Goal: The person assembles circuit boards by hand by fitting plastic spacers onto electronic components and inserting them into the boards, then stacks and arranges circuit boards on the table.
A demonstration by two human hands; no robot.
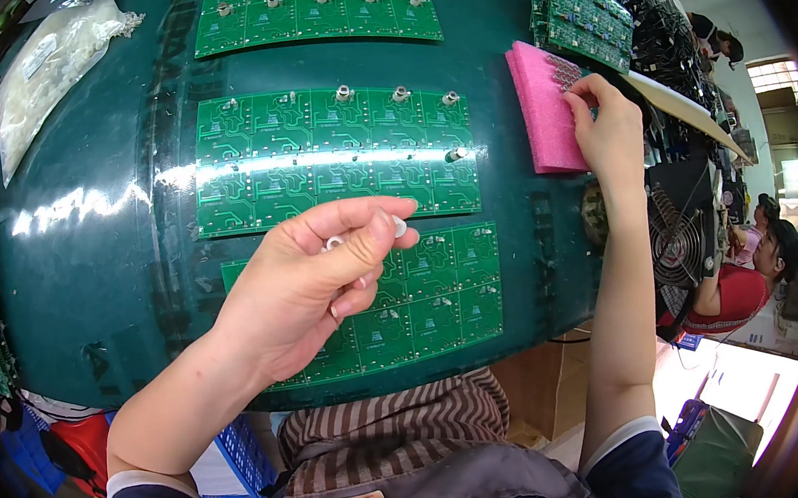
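My left hand [311, 281] is closed above the middle and near circuit boards, pinching a small white plastic piece [400, 225] between thumb and forefinger. More white bits, one ring-shaped, show inside its curled fingers. At the right, my right hand [610, 128] pinches at the top of a pink foam block [546, 124], by a row of small metal parts [562, 70]; what lies between its fingertips is hidden. The middle green board panel [335, 183] carries several upright metal cylinders [400, 94] toward its right side. Under my left forearm and hand, the near panel [451, 287] is partly covered.
A far board panel [315, 22] bears rows of metal cylinders. Stacked populated boards [584, 20] stand beyond the foam. A clear bag of white parts [50, 71] lies far left on the green mat [85, 279]. Right, beyond a fan [681, 236], sits a person in red [734, 289].
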